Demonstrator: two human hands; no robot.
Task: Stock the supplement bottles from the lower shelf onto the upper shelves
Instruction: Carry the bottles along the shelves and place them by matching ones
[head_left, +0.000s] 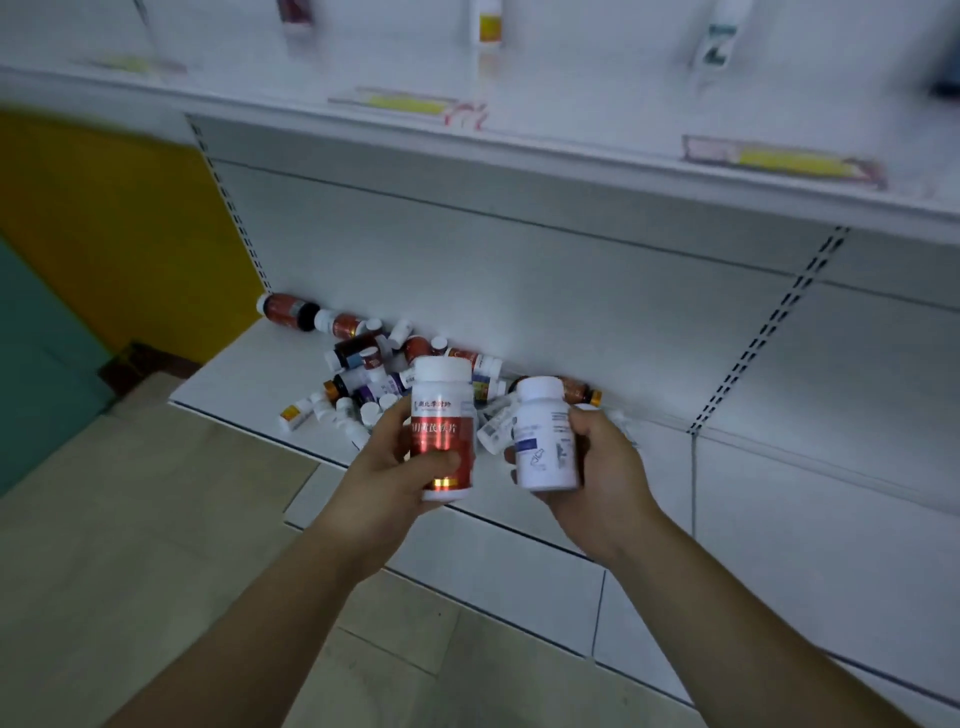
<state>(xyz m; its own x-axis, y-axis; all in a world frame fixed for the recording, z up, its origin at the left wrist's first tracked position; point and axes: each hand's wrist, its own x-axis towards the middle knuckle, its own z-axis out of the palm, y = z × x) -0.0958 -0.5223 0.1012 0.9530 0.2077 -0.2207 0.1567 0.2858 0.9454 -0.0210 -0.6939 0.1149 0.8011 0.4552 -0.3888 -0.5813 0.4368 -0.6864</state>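
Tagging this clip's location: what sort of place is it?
Likely a pharmacy or shop aisle: white slotted shelving, price-label strips along the upper shelf, and a heap of supplement bottles on the lower shelf.

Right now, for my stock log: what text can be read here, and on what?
"黄芪", within a longer blurred line: red bottle, left hand.
White bottle, right hand: print too small to read.
Shelf tags: blurred.
Pile: labels unreadable.

Left hand (392, 470) grips red bottle (442, 415), right hand (605, 467) grips white bottle (543, 441).
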